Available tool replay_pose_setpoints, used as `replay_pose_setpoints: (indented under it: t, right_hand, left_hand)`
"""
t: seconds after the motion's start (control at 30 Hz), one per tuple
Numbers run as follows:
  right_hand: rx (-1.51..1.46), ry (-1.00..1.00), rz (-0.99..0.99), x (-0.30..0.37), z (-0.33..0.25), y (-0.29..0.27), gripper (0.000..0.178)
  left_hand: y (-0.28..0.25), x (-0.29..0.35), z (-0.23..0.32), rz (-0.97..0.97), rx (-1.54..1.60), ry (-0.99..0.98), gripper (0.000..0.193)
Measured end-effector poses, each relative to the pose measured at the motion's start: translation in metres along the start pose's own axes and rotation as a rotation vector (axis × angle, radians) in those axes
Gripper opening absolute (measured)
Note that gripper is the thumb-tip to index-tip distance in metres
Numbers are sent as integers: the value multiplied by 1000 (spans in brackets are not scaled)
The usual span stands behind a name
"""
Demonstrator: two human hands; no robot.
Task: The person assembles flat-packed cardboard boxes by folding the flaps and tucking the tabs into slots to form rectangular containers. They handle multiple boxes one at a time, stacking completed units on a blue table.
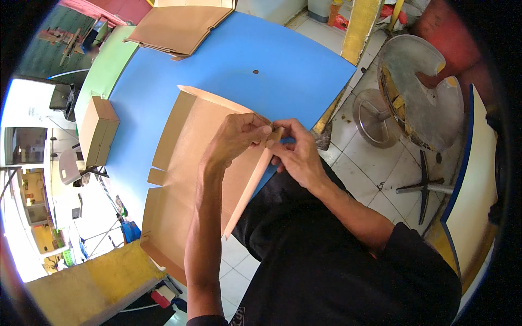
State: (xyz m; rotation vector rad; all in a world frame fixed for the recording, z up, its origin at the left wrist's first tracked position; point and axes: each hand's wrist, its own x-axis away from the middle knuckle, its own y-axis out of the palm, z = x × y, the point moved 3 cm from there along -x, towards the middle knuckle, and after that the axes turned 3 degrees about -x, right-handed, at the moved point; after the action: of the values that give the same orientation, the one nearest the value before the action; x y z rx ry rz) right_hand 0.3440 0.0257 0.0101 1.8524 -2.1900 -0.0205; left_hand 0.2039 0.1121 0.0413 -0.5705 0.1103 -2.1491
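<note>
A brown cardboard box [182,149], partly folded with its lid panel lying open, rests on the blue table and overhangs its near edge. At the box's right corner, my left hand [235,137] pinches the cardboard edge from the inner side. My right hand [299,157] grips the same corner from outside, thumb and fingers around a small flap. Both hands nearly touch each other there. The fingertips partly hide the corner flap. The box's near side wall stands up along my body.
Flat cardboard sheets [176,27] are stacked at the table's far side. A closed carton [99,130] stands at the left on the blue table [293,65]. A worn round-based stool [416,89] and a white board with blue edging [478,179] are at the right.
</note>
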Motion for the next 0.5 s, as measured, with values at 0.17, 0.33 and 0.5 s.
replay_pose_setpoints:
  t: [0.17,0.33,0.5]
  right_hand:
    - [-323,140,118,5,3,-5,40]
    - [-325,157,120,1,2,0,41]
    - [-302,145,122,-2,4,-3,40]
  left_hand:
    - [-1,-1,0,14,-58,44,20]
    - [1,-4,-3,82,-185,7,19]
    - [4,-4,-10,103,-25,12,19]
